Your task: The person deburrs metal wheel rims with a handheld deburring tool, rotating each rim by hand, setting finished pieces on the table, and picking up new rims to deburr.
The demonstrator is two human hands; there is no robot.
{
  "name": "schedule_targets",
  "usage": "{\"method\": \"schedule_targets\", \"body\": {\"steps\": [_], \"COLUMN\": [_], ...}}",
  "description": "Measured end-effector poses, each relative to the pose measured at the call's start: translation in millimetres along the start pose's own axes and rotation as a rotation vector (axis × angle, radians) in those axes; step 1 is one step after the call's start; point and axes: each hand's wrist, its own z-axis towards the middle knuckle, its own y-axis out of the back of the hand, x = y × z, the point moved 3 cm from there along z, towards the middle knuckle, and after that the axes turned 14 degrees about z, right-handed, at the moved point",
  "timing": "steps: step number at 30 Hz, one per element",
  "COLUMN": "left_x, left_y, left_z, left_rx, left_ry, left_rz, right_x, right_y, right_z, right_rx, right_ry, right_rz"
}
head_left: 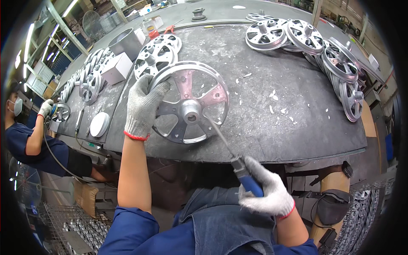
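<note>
A cast metal wheel with a hub and several spokes is tilted up over the grey bench. My gloved left hand grips its rim on the left side. My gloved right hand is closed around the blue handle of a long, thin, file-like tool. The tool's metal tip reaches the wheel just right of the hub; whether it touches there I cannot tell.
Wheels are piled at the bench's right edge and back left. White flakes litter the bench top. A white box and a round white disc lie left. A co-worker handles another wheel at far left.
</note>
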Motion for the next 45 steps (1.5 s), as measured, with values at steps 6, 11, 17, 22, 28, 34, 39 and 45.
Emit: {"method": "schedule_targets", "body": {"steps": [6, 11, 17, 22, 28, 34, 39, 45], "left_x": [-43, -98, -175, -219, -268, -272, -269, -254], "left_y": [-10, -18, -74, -128, -217, -249, -238, -180], "left_z": [-7, -33, -60, -37, -11, 17, 9, 11], "left_rx": [0.020, 0.100, 0.264, 0.409, 0.593, 0.682, 0.614, 0.689], "left_ry": [-0.129, -0.282, -0.569, -0.651, -0.803, -0.766, -0.827, -0.744], "left_rz": [0.140, 0.276, 0.603, 0.980, 1.129, 1.349, 1.237, 1.060], "right_x": [12, 18, 11, 15, 47, 71, 64, 18], "right_y": [-19, -27, -4, 7, 26, 34, 41, 48], "right_z": [-21, -55, -57, -39, -45, -44, -43, -51], "right_rx": [-0.132, -0.246, -0.304, -0.361, -0.548, -0.638, -0.351, -0.079], "right_ry": [-0.165, -0.296, -0.160, 0.013, 0.221, -0.050, 0.259, -0.179], "right_rz": [-0.016, 0.221, 0.274, -0.090, -1.407, -1.934, -0.700, 0.805]}}
